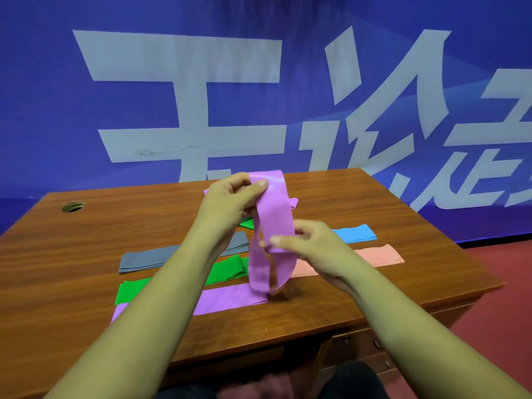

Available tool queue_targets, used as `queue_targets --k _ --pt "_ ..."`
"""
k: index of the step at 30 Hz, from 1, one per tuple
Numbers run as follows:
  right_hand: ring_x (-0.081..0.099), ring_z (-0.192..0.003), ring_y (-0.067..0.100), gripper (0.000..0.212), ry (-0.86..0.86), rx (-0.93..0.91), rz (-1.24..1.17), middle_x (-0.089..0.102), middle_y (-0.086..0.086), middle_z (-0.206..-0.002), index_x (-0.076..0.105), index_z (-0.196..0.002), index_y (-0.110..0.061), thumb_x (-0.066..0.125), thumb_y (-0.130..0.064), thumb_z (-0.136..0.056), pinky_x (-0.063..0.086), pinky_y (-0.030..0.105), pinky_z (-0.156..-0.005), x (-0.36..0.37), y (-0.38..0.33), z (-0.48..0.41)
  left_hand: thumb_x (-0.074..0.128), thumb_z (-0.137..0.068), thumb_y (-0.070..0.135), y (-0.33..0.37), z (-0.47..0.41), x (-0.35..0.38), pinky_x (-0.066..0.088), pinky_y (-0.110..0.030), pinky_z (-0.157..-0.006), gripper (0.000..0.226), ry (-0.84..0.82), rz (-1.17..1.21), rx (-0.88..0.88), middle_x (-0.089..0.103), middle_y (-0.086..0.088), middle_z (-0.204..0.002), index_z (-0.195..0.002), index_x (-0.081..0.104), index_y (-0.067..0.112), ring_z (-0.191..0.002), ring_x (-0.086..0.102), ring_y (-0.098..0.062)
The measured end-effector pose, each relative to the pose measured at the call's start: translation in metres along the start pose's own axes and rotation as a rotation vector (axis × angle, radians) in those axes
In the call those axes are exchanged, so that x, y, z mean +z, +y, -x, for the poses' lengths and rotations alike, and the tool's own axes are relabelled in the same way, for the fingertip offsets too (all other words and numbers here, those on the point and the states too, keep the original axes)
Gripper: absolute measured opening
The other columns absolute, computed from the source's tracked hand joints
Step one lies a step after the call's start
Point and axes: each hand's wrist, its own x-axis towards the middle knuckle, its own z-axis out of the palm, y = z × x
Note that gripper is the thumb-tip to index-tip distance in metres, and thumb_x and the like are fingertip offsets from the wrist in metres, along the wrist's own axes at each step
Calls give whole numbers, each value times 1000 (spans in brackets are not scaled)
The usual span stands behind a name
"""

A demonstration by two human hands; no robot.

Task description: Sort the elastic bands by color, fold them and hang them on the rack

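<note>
A purple elastic band (273,217) hangs doubled over above the wooden table (86,240). My left hand (233,197) pinches its top fold, and my right hand (311,243) grips it lower down on the right side. The loop's bottom reaches the table. Flat on the table lie a second purple band (227,300), a green band (227,270), a grey band (144,260), a blue band (357,233) and a pink band (377,254). Another green piece (248,223) shows behind my left wrist. No rack is in view.
A round cable hole (73,206) sits at the table's far left. A blue banner with large white characters (201,96) stands right behind the table. Red floor (503,298) lies to the right, and drawers (374,349) are under the table's front right.
</note>
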Motion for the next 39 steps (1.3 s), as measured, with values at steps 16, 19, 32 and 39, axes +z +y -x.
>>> queue_targets --k 16,19,32,39 --pt "69 -90 30 25 253 -25 -306 72 23 -105 64 -113 8 62 0 -89 54 50 -87 -9 -37 -11 66 -84 57 -34 29 -2 49 -36 -87 52 -369 -177 -257 62 -11 -81 -89 64 5 -80 56 -19" --pt "71 -87 30 24 262 -28 -330 73 23 -102 63 -111 11 60 2 -90 60 40 -78 -11 -42 -12 68 -91 26 -42 38 -2 50 -40 -96 29 -423 -288 -143 71 -20 -106 -108 69 3 -96 62 -19" --pt "73 -88 25 11 369 -70 -226 76 13 -95 69 -98 -3 62 -2 -90 60 40 -79 -27 -53 -15 70 -89 15 -57 36 -10 51 -45 -94 21 -419 -430 -113 73 -10 -107 -109 71 8 -96 66 -16" --pt "65 -98 33 38 190 133 -366 70 20 -108 65 -113 -6 51 -38 -98 53 41 -88 -24 -27 -19 65 -89 8 -27 18 8 50 -24 -75 15 -200 43 -44 65 -11 -92 -103 68 7 -82 56 -17"
